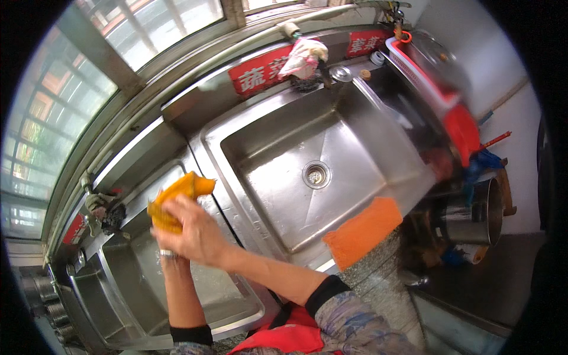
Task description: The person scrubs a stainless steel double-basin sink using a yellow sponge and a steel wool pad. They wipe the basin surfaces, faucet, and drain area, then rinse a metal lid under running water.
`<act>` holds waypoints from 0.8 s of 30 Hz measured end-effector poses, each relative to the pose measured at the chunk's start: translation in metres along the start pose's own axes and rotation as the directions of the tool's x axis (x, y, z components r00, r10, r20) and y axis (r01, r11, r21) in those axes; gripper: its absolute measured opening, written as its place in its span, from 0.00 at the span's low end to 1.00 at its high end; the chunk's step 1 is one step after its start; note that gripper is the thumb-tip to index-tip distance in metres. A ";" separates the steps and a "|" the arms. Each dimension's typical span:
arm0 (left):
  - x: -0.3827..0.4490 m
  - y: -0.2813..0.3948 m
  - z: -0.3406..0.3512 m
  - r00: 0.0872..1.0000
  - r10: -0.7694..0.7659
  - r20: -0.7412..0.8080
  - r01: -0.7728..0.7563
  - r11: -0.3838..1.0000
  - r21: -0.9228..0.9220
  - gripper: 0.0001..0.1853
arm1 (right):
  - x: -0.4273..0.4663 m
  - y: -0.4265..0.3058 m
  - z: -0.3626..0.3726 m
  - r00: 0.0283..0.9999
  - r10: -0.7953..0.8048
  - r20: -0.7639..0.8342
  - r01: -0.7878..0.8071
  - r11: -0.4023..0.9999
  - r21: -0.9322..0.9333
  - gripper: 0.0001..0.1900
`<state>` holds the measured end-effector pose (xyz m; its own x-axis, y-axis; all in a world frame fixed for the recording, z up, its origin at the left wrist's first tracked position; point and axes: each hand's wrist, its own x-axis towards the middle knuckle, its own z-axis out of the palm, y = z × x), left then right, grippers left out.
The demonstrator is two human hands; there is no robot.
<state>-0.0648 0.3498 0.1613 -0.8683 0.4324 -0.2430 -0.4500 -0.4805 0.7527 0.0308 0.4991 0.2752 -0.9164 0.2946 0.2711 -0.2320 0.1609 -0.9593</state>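
Note:
Both hands meet over the left-hand stainless steel sink [208,301], with a bunched yellow cloth [171,199] between them. My right hand [197,226] lies on top, its fingers closed around the cloth. Beneath it is my left hand [164,239], mostly hidden, also gripping the cloth; a metal band [167,253] circles that wrist. To the right, a deep stainless steel sink basin [284,204] holds no water that I can see, and its round drain [316,175] is uncovered. An orange cloth [364,233] hangs over this basin's front rim.
A tap wrapped in pale cloth [306,57] rises behind the right basin, and another wrapped tap [100,208] behind the left. Red signs [262,73] bear writing. A red and white plastic basket [421,73] and a steel pot [472,217] stand at right.

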 end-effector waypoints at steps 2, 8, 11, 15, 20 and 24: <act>0.047 -0.015 0.035 1.000 -0.030 0.003 0.030 0.999 -0.011 0.22 | 0.031 0.008 -0.030 0.998 0.014 -0.061 -0.014 1.000 0.004 0.21; 0.116 -0.062 0.096 0.993 -0.117 0.031 0.117 0.993 0.001 0.19 | 0.071 0.047 -0.090 0.946 0.059 -0.320 -0.052 0.998 0.031 0.17; 0.086 -0.085 0.103 0.982 -0.191 -0.003 0.191 0.980 0.056 0.17 | 0.056 0.081 -0.105 0.960 0.119 -0.253 -0.113 0.993 0.039 0.18; 0.010 -0.102 0.126 0.936 -0.306 -0.175 0.327 0.939 0.106 0.15 | 0.004 0.087 -0.122 0.965 0.251 -0.076 -0.230 0.949 0.216 0.17; 0.000 -0.157 0.137 0.859 -0.479 -0.178 0.488 0.873 0.007 0.13 | -0.032 0.105 -0.152 0.905 0.413 -0.106 -0.393 0.904 0.168 0.15; 0.034 -0.204 0.157 0.840 -0.543 -0.001 0.539 0.834 -0.122 0.12 | -0.021 0.089 -0.194 0.893 0.354 -0.277 -0.370 0.929 -0.006 0.13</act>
<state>0.0304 0.5822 0.0954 -0.4852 0.6229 -0.6137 -0.8684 -0.2606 0.4220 0.0933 0.6899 0.1998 -0.8102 0.5813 -0.0752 0.1251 0.0462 -0.9911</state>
